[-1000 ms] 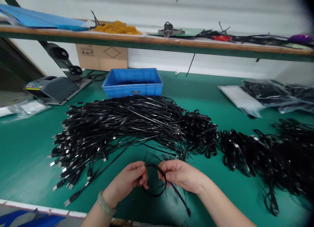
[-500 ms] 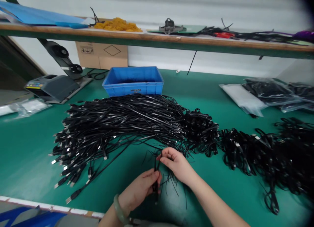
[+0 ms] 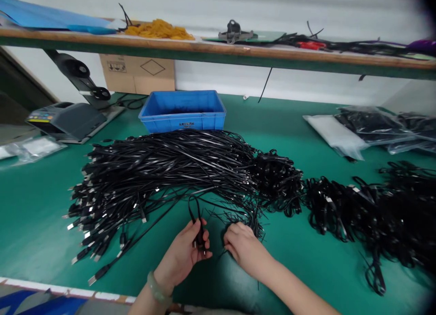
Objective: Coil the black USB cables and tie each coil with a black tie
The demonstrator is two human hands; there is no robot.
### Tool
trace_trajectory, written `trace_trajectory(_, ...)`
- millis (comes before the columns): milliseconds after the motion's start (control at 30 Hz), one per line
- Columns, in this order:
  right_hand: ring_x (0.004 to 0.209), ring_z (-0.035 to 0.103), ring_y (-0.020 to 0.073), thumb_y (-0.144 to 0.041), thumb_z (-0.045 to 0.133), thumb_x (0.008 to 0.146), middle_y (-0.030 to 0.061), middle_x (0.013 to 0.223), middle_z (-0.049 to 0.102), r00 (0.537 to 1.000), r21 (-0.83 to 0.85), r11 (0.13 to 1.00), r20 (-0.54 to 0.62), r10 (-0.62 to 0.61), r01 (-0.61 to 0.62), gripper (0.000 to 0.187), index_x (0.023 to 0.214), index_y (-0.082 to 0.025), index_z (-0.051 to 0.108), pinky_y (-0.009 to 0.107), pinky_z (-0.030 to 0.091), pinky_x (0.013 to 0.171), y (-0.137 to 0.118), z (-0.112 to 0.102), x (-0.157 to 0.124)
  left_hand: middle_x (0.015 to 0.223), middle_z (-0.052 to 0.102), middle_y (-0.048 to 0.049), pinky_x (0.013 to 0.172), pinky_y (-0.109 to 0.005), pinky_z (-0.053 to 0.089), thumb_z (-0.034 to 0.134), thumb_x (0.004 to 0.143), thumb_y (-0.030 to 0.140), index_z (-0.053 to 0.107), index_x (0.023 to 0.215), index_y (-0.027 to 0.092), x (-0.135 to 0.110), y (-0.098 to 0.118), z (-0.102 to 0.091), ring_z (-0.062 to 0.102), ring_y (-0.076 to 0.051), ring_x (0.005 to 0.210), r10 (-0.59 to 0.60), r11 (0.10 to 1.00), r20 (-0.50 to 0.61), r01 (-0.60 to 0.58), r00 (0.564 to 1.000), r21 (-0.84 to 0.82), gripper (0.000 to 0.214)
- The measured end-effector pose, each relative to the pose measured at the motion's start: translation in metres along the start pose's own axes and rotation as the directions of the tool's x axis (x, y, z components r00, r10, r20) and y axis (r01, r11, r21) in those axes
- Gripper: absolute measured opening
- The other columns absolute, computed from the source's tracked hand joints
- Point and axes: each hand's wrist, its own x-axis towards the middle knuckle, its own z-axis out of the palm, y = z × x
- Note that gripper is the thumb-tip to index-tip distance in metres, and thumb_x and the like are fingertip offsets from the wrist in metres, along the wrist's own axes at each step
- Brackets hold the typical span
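My left hand is closed around a folded black USB cable, whose loop rises above the fingers and whose plug ends show below. To its right, my right hand has its fingers pinched together at the near edge of a heap of thin black ties. A dark strand pokes out beneath those fingertips; the rest of it is hidden. Beyond both hands lies a large bundle of straight black USB cables, plugs toward the left. Coiled, tied cables are heaped at its right end.
A blue bin stands behind the cables, near a cardboard box. At the left is a grey machine. More coiled cables and plastic bags lie at the right. A shelf spans the back.
My hands have separated. The left has moved left with the folded cable, its loop now showing upright; the right has come away from the cable and down to the ties.
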Motion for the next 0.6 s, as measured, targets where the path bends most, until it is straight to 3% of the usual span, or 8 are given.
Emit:
trace_trajectory(67, 0.084, 0.048, 0.019, -0.012, 0.051, 0.081, 0.0021, 0.082, 0.057, 0.992, 0.237, 0.971, -0.113, 0.053, -0.025, 0.011, 0.075, -0.02, 0.056, 0.031, 0.036, 0.078, 0.002, -0.001, 0.004, 0.066, 0.052, 0.003, 0.053, -0.024, 0.047, 0.054, 0.082, 0.027, 0.054, 0.093, 0.018, 0.0, -0.001, 0.0, 0.051, -0.009, 0.056, 0.001, 1.0, -0.029, -0.001, 1.0, 0.022, 0.014)
trace_trajectory(133, 0.08, 0.049, 0.0188, -0.014, 0.052, 0.079, 0.0013, 0.077, 0.056, 0.97, 0.468, 0.883, -0.2, 0.14, -0.031, 0.011, 0.071, -0.02, 0.055, 0.031, 0.037, 0.077, 0.005, 0.0, 0.009, 0.069, 0.053, 0.0018, 0.055, -0.022, 0.045, 0.056, 0.08, 0.023, 0.056, 0.096, 0.016, 0.0, -0.001, 0.0, 0.051, -0.009, 0.059, -0.005, 0.999, -0.047, 0.007, 0.999, 0.047, 0.017)
trace_trajectory(233, 0.073, 0.05, 0.0176, -0.018, 0.051, 0.078, 0.0002, 0.071, 0.054, 0.935, 0.636, 0.771, -0.248, 0.254, -0.041, 0.007, 0.072, -0.02, 0.053, 0.03, 0.039, 0.07, 0.009, 0.004, 0.016, 0.07, 0.052, 0.0015, 0.057, -0.021, 0.043, 0.056, 0.078, 0.021, 0.057, 0.098, 0.014, -0.001, -0.002, 0.002, 0.049, -0.008, 0.059, -0.007, 0.997, -0.044, 0.01, 0.999, 0.079, 0.021)
trace_trajectory(300, 0.07, 0.051, 0.0167, -0.022, 0.051, 0.077, -0.0002, 0.071, 0.053, 0.915, 0.695, 0.718, -0.259, 0.308, -0.046, 0.005, 0.08, -0.02, 0.054, 0.03, 0.041, 0.067, 0.011, 0.007, 0.021, 0.071, 0.051, 0.0016, 0.058, -0.021, 0.042, 0.055, 0.076, 0.021, 0.057, 0.099, 0.014, -0.001, -0.003, 0.003, 0.049, -0.008, 0.06, 0.015, 0.99, -0.041, -0.009, 0.999, 0.141, 0.024)
trace_trajectory(367, 0.071, 0.053, 0.0166, -0.027, 0.052, 0.075, 0.0009, 0.074, 0.056, 0.896, 0.76, 0.648, -0.263, 0.357, -0.035, 0.014, 0.087, -0.02, 0.055, 0.03, 0.042, 0.068, 0.011, 0.008, 0.026, 0.071, 0.051, 0.0009, 0.058, -0.022, 0.042, 0.051, 0.076, 0.022, 0.057, 0.101, 0.013, 0.0, -0.003, 0.004, 0.049, -0.009, 0.06, 0.075, 0.959, -0.05, -0.058, 0.996, 0.278, 0.027)
trace_trajectory(533, 0.058, 0.053, 0.0133, -0.036, 0.058, 0.069, 0.0008, 0.067, 0.058, 0.903, 0.874, 0.485, -0.194, 0.384, -0.019, 0.022, 0.08, -0.017, 0.059, 0.028, 0.045, 0.058, -0.005, 0.004, 0.031, 0.067, 0.052, 0.0, 0.055, -0.026, 0.04, 0.047, 0.077, 0.026, 0.056, 0.103, 0.012, 0.01, -0.007, 0.005, 0.05, -0.014, 0.06, 0.246, 0.827, -0.083, -0.164, 0.966, 0.538, 0.031)
trace_trajectory(600, 0.047, 0.049, 0.0103, -0.036, 0.065, 0.063, -0.0045, 0.057, 0.054, 0.909, 0.938, 0.344, -0.111, 0.403, -0.037, 0.032, 0.088, -0.018, 0.056, 0.024, 0.042, 0.047, -0.016, 0.004, 0.032, 0.074, 0.056, -0.003, 0.067, -0.031, 0.043, 0.047, 0.078, 0.023, 0.057, 0.103, 0.013, 0.014, -0.009, 0.005, 0.054, -0.019, 0.074, 0.329, 0.771, -0.086, -0.215, 0.94, 0.599, 0.029)
